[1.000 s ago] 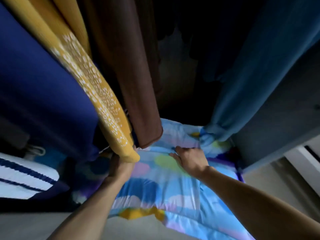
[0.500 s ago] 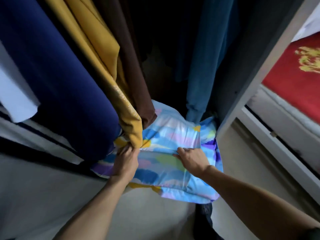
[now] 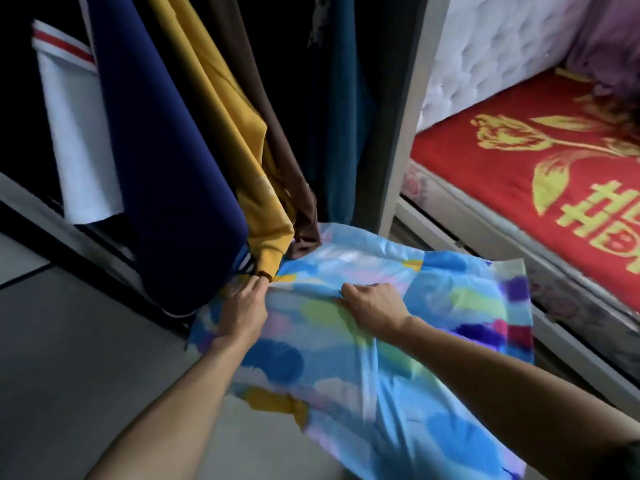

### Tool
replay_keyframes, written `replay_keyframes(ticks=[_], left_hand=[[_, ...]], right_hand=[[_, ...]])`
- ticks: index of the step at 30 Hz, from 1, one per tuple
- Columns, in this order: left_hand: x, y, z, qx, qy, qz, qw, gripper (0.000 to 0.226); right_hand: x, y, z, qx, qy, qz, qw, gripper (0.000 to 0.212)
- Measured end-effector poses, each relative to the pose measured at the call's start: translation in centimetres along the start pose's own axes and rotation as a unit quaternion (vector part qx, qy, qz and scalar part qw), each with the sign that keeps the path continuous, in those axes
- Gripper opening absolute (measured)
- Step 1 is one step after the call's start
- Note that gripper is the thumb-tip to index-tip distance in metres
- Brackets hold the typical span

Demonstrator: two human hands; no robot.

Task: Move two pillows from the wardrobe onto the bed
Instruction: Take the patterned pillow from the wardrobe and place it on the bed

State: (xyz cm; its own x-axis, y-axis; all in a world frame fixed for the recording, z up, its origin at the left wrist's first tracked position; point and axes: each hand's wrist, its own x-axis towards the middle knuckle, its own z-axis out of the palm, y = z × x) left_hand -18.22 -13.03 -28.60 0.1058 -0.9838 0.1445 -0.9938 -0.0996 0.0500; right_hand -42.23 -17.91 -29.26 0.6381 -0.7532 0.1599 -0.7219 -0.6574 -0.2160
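A pillow (image 3: 433, 306) in a light-blue case with many-coloured blotches is held mostly outside the wardrobe (image 3: 405, 140), over the floor. My left hand (image 3: 244, 311) grips its left edge, just under the hanging clothes. My right hand (image 3: 375, 304) pinches a fold of the case near its middle. The pillow's far corner still touches the brown garment's hem. The bed (image 3: 512, 174), covered with a red sheet with gold patterns, lies at the right. A second pillow is not visible.
Hanging clothes fill the wardrobe: a navy garment (image 3: 166, 150), a mustard one (image 3: 239, 140), a brown one (image 3: 277, 143), a teal one (image 3: 343, 109). A white padded headboard (image 3: 491, 46) stands beyond the bed. Grey floor (image 3: 76, 358) spreads at the left.
Both hands have pulled the pillow out from under the clothes, toward me and to the right. The view has swung right, bringing the bed into sight.
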Motion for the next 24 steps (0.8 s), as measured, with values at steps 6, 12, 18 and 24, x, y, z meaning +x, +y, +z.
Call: replay_keyframes(ticks=[6,12,18,24], left_hand=[[-1.0,8.3,-1.2,-0.088,-0.043,0.082,0.992,0.007],[1.1,17.7,-2.9,-0.119,-0.030,0.169,0.978,0.015],[6.8,29.1,-4.9,-0.083,0.030,0.261,0.961,0.023],[16.2,40.7,-5.3,-0.080,0.107,0.304,0.943,0.017]], right_hand=[[-6.4,5.2,-5.7,-0.042,-0.036,0.095,0.994,0.029],[-12.3,11.6,-11.2,-0.031,0.018,0.170,0.985,0.026],[-15.7,22.3,-15.3,-0.062,0.053,0.228,0.970,0.029],[-13.7,36.6,-20.5,-0.079,0.130,0.247,0.957,0.022]])
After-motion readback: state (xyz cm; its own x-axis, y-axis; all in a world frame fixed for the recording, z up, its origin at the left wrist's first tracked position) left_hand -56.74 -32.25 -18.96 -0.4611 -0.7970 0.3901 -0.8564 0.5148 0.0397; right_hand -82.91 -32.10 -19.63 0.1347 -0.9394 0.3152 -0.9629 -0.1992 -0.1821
